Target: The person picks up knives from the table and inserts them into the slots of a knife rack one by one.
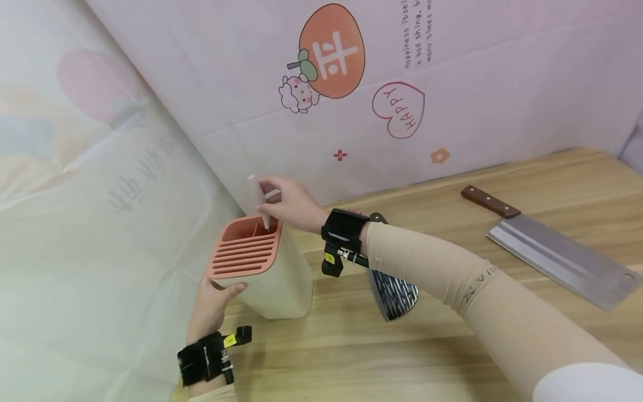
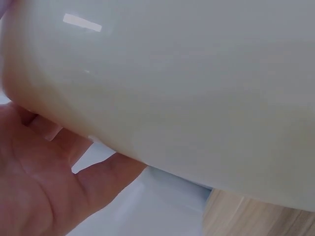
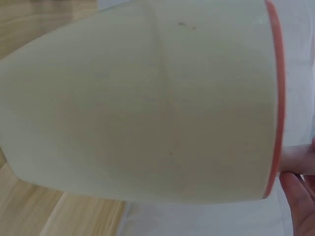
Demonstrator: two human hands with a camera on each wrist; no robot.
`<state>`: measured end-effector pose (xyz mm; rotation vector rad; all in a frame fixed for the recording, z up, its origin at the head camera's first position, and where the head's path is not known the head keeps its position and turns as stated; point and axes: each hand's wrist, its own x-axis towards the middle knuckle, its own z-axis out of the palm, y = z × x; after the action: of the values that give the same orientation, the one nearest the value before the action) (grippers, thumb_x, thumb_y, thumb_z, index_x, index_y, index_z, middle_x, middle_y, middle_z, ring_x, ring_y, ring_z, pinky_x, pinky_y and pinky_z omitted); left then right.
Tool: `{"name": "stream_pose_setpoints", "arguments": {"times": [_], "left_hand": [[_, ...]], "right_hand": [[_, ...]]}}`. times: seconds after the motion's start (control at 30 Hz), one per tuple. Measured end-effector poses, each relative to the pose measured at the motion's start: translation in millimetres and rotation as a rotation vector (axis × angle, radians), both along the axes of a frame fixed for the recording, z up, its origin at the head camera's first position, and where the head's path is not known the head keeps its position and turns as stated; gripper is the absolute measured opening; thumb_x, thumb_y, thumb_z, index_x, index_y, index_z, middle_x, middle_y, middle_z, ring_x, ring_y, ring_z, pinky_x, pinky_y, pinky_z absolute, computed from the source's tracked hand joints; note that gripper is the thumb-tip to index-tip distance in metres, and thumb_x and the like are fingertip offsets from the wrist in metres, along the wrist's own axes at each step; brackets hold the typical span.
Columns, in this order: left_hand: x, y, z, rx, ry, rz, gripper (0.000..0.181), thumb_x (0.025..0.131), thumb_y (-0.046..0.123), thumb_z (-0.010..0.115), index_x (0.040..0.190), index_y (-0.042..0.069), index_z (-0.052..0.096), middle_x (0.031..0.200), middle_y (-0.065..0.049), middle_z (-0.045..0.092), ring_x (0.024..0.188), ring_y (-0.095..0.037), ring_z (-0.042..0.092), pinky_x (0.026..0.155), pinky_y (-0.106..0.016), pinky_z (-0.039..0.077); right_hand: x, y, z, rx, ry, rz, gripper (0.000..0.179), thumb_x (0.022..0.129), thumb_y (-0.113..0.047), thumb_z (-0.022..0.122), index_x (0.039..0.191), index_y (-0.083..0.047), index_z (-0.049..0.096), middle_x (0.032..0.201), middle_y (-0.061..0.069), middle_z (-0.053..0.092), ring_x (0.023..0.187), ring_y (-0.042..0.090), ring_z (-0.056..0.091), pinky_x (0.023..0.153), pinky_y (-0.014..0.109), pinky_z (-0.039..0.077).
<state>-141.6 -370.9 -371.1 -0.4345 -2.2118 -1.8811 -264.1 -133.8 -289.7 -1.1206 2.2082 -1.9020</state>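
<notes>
A cream knife holder with an orange slotted top stands tilted in the head view. My left hand grips its near left corner, thumb along the front; in the left wrist view the fingers rest against the cream wall. My right hand pinches a pale pink tapered stick-like piece whose lower end is inside the open compartment at the top's far end. In the right wrist view the pink piece shows beside the orange rim. What lies inside the compartment is mostly hidden.
A cleaver with a brown handle lies on the wooden table at the right. Beneath my right forearm lies a metal slotted turner, partly covered. Printed cloth hangs behind and at the left.
</notes>
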Motion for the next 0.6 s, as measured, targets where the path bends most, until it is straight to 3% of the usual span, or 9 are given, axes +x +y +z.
{"name": "stream_pose_setpoints", "arguments": {"times": [0.2, 0.6], "left_hand": [[-2.2, -0.1, -0.8, -0.012, 0.007, -0.029, 0.085, 0.084, -0.014, 0.065, 0.153, 0.013, 0.023, 0.147, -0.011, 0.035, 0.128, -0.023, 0.040, 0.100, -0.027, 0.044], [0.0, 1.5, 0.8, -0.005, 0.010, -0.008, 0.084, 0.083, -0.013, 0.067, 0.152, 0.012, 0.026, 0.146, -0.010, 0.038, 0.127, -0.021, 0.042, 0.099, -0.025, 0.045]], "right_hand": [[0.1, 2.2, -3.9, 0.067, -0.059, 0.019, 0.047, 0.093, -0.006, 0.065, 0.136, -0.003, 0.046, 0.127, 0.015, 0.055, 0.108, 0.020, 0.059, 0.084, 0.026, 0.054], [-0.1, 11.3, -12.3, 0.039, -0.057, 0.022, 0.050, 0.092, -0.003, 0.065, 0.136, -0.005, 0.043, 0.120, 0.012, 0.056, 0.106, 0.019, 0.059, 0.089, 0.022, 0.051]]}}
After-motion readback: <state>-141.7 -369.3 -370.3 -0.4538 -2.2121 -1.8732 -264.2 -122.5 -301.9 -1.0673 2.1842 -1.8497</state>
